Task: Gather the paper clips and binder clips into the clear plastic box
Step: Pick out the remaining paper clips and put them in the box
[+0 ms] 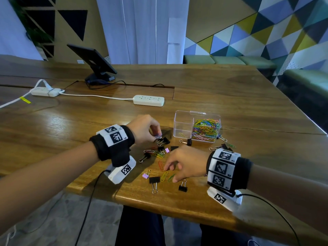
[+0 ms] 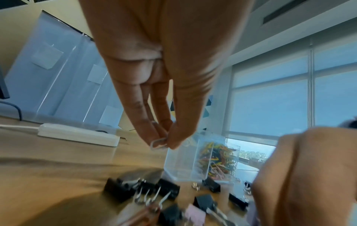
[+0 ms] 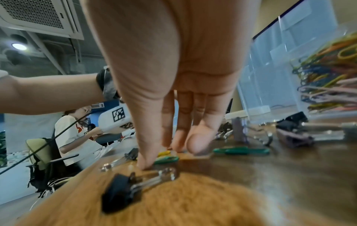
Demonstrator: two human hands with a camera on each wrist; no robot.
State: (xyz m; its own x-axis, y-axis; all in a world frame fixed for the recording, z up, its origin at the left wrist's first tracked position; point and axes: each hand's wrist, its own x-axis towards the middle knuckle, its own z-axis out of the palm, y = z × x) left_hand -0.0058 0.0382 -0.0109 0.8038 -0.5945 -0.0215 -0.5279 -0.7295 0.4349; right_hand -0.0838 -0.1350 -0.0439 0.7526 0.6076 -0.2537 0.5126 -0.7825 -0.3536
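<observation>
Wooden table [image 1: 230, 96]. Clear plastic box [image 1: 182, 125] mid-table, colored paper clips [image 1: 205, 129] piled inside. Left hand [image 1: 142, 128] pinches pale paper clip [image 2: 158, 143] above black binder clips [image 1: 164, 140]. Right hand [image 1: 186, 164] fingers extended down, tips on table among loose clips [image 1: 164, 175], holding nothing.

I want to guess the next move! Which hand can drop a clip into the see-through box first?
Probably the left hand. It already pinches a pale paper clip, lifted off the table, beside the clear plastic box. The right hand is nearer the table edge, fingers touching loose clips, gripping nothing yet.
</observation>
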